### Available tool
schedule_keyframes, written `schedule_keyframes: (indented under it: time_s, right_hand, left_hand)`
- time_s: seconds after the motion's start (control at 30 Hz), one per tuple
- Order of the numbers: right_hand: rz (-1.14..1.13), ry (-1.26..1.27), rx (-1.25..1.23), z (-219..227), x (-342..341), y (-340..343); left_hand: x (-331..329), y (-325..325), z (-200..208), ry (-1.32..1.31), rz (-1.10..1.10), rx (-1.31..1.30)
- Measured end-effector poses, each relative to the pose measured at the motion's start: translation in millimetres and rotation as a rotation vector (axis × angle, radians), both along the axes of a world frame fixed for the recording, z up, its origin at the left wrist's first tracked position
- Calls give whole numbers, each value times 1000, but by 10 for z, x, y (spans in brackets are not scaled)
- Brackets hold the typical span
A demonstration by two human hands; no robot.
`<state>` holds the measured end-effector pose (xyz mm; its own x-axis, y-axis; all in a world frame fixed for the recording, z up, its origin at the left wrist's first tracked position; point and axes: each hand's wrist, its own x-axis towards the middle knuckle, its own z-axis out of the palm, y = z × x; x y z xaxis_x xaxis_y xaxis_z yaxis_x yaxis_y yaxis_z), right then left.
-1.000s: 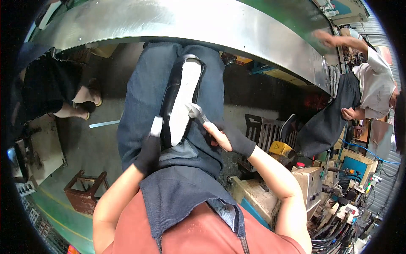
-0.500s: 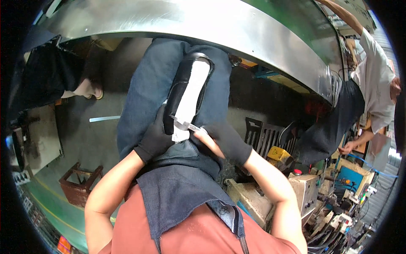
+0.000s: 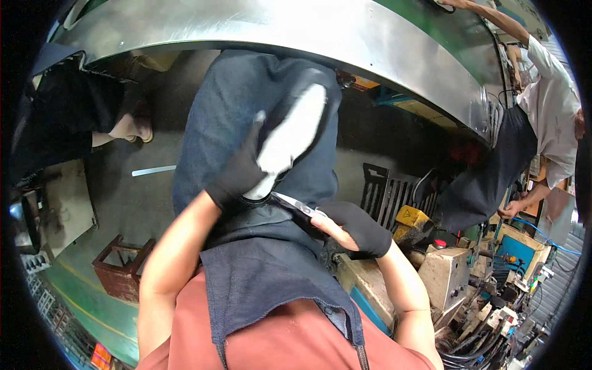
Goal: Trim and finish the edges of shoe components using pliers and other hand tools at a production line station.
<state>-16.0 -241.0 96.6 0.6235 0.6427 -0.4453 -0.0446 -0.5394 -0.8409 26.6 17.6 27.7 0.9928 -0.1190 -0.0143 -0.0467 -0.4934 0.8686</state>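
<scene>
A black shoe, white underside up, lies slantwise across my lap, its outline blurred by motion. My left hand, in a black glove, grips it at the near left side with the thumb along its edge. In my right hand, also gloved but with the thumb bare, is a pair of silver scissors. The blades point left toward the near end of the shoe, just short of it or touching; I cannot tell which. Most of the handles are hidden in the fingers.
A shiny metal bench edge crosses ahead of my knees. A brown stool stands at left. Machinery and a yellow box are at right. Another person stands far right; another person's foot shows at left.
The shoe has turned and shifted slightly right. My left hand has moved up along its side. My right hand has drawn back to the right and nearer me with the scissors.
</scene>
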Motion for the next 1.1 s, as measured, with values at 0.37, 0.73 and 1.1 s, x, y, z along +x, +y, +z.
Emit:
schedule_keyframes:
  time_s: [0.37, 0.73, 1.1]
  right_hand:
    - [74, -287, -639, 397, 380, 386]
    - [71, 369, -274, -81, 917, -14]
    - [326, -741, -759, 857, 698, 453]
  left_hand:
    - [-424, -144, -157, 116, -143, -95]
    - [-85, -237, -404, 329, 56, -607]
    - [134, -224, -601, -45, 24, -5]
